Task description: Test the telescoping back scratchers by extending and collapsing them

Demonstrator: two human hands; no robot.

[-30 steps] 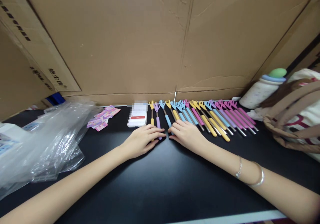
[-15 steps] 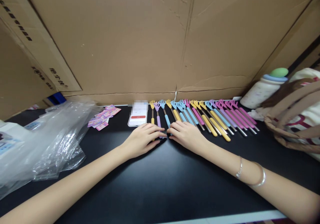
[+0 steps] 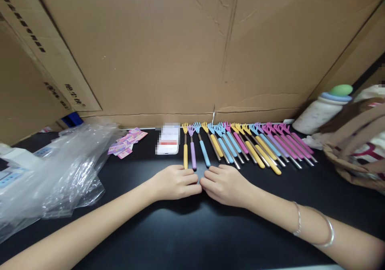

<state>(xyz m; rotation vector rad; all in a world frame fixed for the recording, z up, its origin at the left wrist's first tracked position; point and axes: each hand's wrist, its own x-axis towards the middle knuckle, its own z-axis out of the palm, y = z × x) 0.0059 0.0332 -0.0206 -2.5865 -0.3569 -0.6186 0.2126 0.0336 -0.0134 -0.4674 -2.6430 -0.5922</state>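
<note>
Head view: where are the back scratchers [image 3: 205, 153]?

– Side by side, just beyond the left hand [image 3: 177, 183] and right hand [image 3: 227, 185], handles facing the person, presumably for easy reach.

– And the fingers?

– Curled narrow on both hands, tips close together; I can't tell whether they hold anything.

– Any containers?

– Clear plastic bags [image 3: 72, 177], rumpled, on the left, contents unclear. Right, a capped white bottle [image 3: 313, 115] hides its contents.

On the table [image 3: 180, 238], back scratchers [image 3: 255, 155] are lying in a far row before a cardboard wall [image 3: 165, 53]. A phone [image 3: 167, 141], cards [image 3: 128, 143] and plastic bags [image 3: 69, 173] are lying successively left of them, a bottle [image 3: 317, 112] and bag [image 3: 345, 157] to the right. The left hand [image 3: 177, 183] and right hand [image 3: 225, 185] are sitting nearer
</note>
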